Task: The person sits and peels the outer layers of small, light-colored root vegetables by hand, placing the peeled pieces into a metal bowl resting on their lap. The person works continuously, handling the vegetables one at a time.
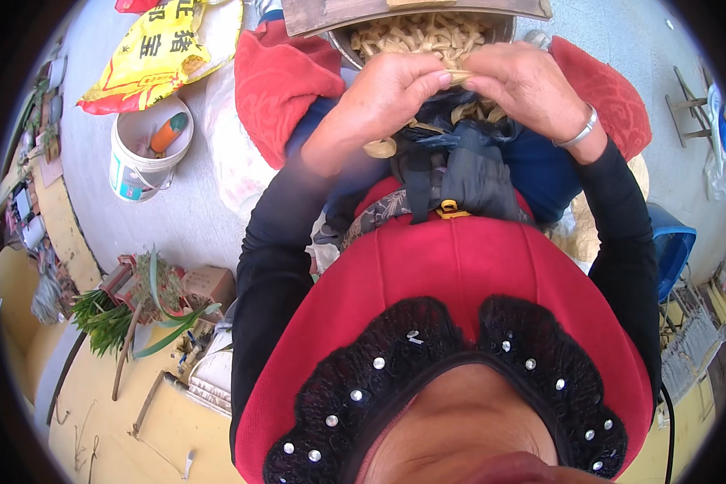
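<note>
My left hand and my right hand meet at the top centre, fingers pinched together on a small pale tan piece. Just beyond them is a round metal container full of similar beige pieces, with a wooden board across its far side. A few loose pieces lie below my hands, over dark cloth and bags in my lap. What exactly the pieces are is too small to tell.
Red cloths cover my knees. At left are a yellow sack and a white bucket holding an orange object. Plants and boxes lie lower left. A blue basin and a metal frame stand at right.
</note>
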`<action>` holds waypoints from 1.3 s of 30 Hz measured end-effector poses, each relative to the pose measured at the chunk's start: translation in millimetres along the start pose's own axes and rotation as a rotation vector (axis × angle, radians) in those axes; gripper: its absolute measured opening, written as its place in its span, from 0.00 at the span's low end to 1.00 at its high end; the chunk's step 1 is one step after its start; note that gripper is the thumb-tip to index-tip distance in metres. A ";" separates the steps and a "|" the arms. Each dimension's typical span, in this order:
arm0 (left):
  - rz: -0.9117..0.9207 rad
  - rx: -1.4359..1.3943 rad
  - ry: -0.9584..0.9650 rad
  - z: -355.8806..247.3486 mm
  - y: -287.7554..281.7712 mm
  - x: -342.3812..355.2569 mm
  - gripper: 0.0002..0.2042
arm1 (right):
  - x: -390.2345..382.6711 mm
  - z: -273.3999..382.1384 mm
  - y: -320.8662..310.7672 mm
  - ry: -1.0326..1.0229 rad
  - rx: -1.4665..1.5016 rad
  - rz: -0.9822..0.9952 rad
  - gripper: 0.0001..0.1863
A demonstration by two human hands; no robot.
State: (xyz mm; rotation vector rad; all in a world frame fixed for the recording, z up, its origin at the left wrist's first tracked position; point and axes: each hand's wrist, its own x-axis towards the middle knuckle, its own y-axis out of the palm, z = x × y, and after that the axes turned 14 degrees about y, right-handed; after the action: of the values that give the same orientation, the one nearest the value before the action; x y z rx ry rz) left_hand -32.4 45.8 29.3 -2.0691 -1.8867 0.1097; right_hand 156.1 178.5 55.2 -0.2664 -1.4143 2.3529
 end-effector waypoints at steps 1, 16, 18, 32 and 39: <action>0.023 -0.026 -0.034 -4.3 -0.2 -3.5 0.11 | -3.3 -0.4 0.9 0.023 0.059 0.015 0.11; -0.127 -0.443 -0.166 11.4 7.4 -7.6 0.09 | -3.3 -18.7 15.9 0.571 1.200 0.348 0.09; -0.132 -0.423 -0.149 20.9 2.7 -2.0 0.11 | 4.7 -16.4 17.5 0.533 1.147 0.230 0.10; -0.325 -0.109 -0.158 66.0 -57.0 53.3 0.07 | 74.3 -39.0 34.6 0.490 0.838 -0.168 0.11; -0.325 -0.088 -0.184 75.5 -70.5 77.2 0.06 | 92.2 -49.5 36.2 0.497 0.618 -0.262 0.11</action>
State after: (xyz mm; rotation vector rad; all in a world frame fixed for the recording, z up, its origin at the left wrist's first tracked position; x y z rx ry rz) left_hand -111.7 140.4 -7.8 -1.8279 -2.3520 0.1440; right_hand 81.6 241.4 2.8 -0.4181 -0.4365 2.1679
